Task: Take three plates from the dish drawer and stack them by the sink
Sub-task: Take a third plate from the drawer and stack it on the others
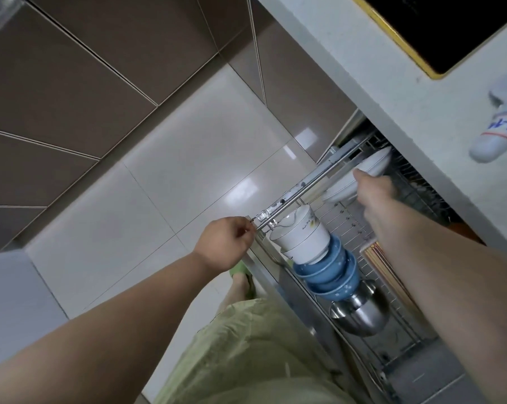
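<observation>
The wire dish drawer (310, 182) is pulled out from under the counter. White plates (374, 163) stand on edge in its far end, partly under the countertop. My right hand (374, 189) reaches in and its fingers wrap the rim of one white plate. My left hand (226, 243) is closed on the front corner of the drawer's metal rail. No sink is in view.
In the drawer lie white bowls (300, 237), stacked blue bowls (331, 272), a steel bowl (363, 313) and chopsticks (377, 258). The pale countertop (407, 91) carries a black cooktop (450, 27) and a white bottle (500, 123). Glossy floor tiles (164, 185) lie to the left.
</observation>
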